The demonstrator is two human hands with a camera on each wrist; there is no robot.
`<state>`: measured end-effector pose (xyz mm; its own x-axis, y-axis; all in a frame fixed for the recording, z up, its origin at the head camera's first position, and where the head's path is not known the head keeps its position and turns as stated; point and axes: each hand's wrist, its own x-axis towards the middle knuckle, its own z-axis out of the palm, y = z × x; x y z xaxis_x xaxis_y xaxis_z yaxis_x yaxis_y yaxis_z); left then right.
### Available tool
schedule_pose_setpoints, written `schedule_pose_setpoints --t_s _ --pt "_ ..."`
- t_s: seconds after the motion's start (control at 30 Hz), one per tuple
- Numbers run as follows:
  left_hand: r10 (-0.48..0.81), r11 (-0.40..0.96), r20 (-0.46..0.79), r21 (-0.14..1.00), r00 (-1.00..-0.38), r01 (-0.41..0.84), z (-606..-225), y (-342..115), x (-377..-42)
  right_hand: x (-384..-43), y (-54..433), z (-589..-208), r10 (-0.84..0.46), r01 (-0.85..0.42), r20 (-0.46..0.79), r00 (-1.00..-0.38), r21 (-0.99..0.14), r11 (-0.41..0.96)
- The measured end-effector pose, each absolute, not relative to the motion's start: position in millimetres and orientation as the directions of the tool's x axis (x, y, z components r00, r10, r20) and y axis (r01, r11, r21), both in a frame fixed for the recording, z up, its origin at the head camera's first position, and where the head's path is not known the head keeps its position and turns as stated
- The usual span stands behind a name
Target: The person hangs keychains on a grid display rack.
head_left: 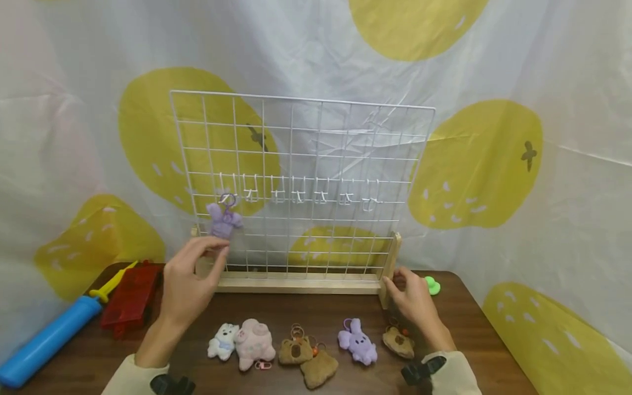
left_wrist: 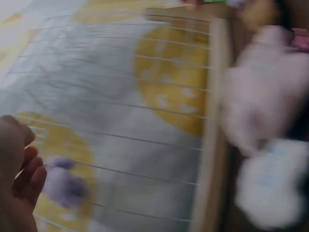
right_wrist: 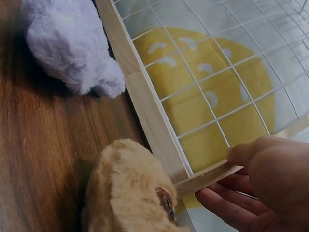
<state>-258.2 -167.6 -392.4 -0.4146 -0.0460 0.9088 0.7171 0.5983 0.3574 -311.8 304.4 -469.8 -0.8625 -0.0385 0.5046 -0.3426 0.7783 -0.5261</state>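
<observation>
A purple plush keychain point(head_left: 224, 220) hangs by its ring from the leftmost hook of a white wire grid rack point(head_left: 306, 129). My left hand point(head_left: 190, 277) is just below it, thumb and fingers apart, fingertips right at the plush's lower edge. In the left wrist view the purple plush point(left_wrist: 65, 186) shows beyond the bent fingers of my left hand point(left_wrist: 17, 174), blurred. My right hand point(head_left: 415, 296) grips the wooden end foot point(head_left: 388, 274) of the rack. In the right wrist view, the thumb of my right hand point(right_wrist: 265, 183) lies above the wood and the fingers below.
Several bare white hooks point(head_left: 298, 196) line the grid. In front lie a white plush point(head_left: 224, 341), a pink plush point(head_left: 254, 343), brown plushes point(head_left: 320, 368), another purple plush point(head_left: 359, 343). A blue pump point(head_left: 49, 340) and red tray point(head_left: 129, 299) are left; a green thing point(head_left: 433, 285) is right.
</observation>
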Motion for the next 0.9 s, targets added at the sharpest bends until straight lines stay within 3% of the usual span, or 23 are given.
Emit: schedule_pose_setpoints --t_s 0.17,0.27,0.4,0.63,0.9 --pt "0.192 0.635 0.773 0.372 -0.604 0.677 -434.7 -176.2 -256.0 -311.0 303.7 -467.6 -0.019 -0.316 0.477 -0.879 -0.551 0.772" --pt "0.297 0.673 0.611 0.412 -0.734 0.615 -454.6 -185.2 -254.2 -311.5 305.7 -466.9 -0.019 -0.301 0.448 -0.894 -0.569 0.765" --pt "0.371 0.717 0.381 0.462 -0.847 0.522 -467.9 -196.2 -250.6 -311.6 309.2 -466.8 -0.014 -0.286 0.417 -0.909 -0.599 0.748" --pt "0.407 0.736 0.114 0.548 -0.906 0.399 -468.3 -203.0 -243.4 -311.9 312.1 -466.6 -0.008 -0.288 0.418 -0.909 -0.613 0.736" --pt "0.478 0.685 0.13 0.564 -0.869 0.461 -473.3 -197.1 -242.3 -313.8 310.2 -468.5 -0.017 -0.291 0.413 -0.911 -0.612 0.735"
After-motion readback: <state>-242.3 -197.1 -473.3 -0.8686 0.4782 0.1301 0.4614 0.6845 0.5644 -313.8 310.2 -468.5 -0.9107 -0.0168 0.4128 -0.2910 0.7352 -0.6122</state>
